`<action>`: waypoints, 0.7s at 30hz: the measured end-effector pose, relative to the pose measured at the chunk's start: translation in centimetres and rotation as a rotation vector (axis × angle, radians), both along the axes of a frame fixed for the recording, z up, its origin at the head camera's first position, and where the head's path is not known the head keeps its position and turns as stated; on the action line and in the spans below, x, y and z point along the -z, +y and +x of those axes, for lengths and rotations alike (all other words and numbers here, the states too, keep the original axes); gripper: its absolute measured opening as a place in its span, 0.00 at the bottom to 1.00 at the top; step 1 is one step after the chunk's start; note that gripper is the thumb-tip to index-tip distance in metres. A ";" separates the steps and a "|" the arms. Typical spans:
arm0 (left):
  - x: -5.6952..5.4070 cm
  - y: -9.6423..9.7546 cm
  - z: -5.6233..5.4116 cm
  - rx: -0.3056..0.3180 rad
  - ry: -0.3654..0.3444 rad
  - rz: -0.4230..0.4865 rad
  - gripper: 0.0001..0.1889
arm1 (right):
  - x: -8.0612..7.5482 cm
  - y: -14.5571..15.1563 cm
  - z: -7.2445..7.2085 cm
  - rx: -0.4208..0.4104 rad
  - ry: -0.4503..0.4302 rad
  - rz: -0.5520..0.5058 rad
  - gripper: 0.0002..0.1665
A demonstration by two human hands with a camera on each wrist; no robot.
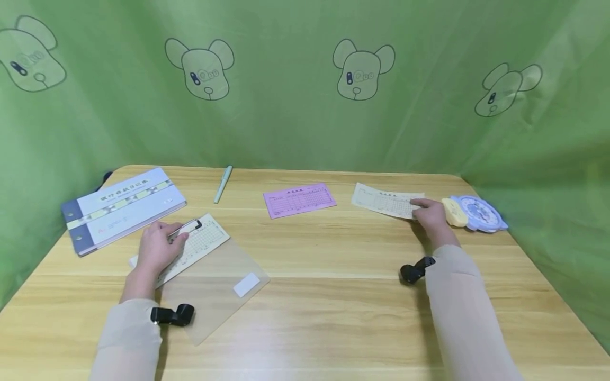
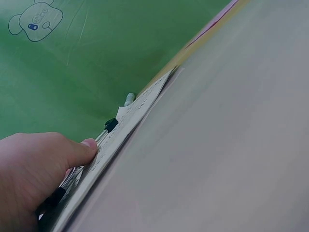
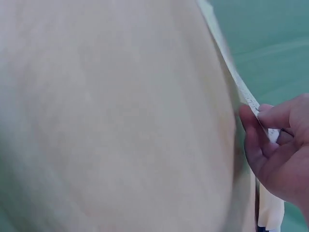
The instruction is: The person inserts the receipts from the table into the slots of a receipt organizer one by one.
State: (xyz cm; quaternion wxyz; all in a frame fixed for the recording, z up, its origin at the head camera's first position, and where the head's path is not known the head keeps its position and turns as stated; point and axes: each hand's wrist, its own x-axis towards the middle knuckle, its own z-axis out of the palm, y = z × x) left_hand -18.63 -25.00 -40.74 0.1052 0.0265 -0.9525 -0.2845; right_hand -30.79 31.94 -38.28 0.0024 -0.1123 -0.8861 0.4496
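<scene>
My left hand point(image 1: 159, 246) pinches a metal clip with black ends point(image 1: 190, 226) that lies over a white printed form point(image 1: 202, 241). Its thumb shows along the clip's wire bars in the left wrist view. Beneath the form is a translucent plastic sheet point(image 1: 224, 280) with a white label point(image 1: 246, 284). Over on the right, my right hand point(image 1: 431, 214) holds the right end of another pale printed form point(image 1: 381, 201) between thumb and fingers. That form's edge bends slightly upward from the table in the right wrist view.
A pink printed form point(image 1: 300, 200) lies in the middle of the table. A blue-and-white account book point(image 1: 126, 206) sits at left, near a light green pen point(image 1: 223, 184). Just past the right hand are a yellow item point(image 1: 455, 212) and a blue round clock-like item point(image 1: 481, 214). Green curtain surrounds the table.
</scene>
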 end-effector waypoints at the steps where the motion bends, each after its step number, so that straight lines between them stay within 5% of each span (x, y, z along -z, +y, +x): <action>1: 0.0 0.0 0.0 0.000 0.003 -0.003 0.21 | 0.0 0.0 0.1 0.005 0.002 -0.048 0.30; 8: -0.1 0.1 0.1 0.002 0.007 -0.006 0.21 | -1.0 -0.7 0.7 0.069 0.015 -0.397 0.31; 14: -0.1 -0.1 0.0 0.006 0.001 -0.003 0.21 | -1.9 -2.7 1.1 0.067 0.138 -0.547 0.29; 21: -0.2 0.0 0.1 0.004 -0.010 -0.002 0.22 | -1.4 -6.0 0.3 0.015 0.178 -0.655 0.26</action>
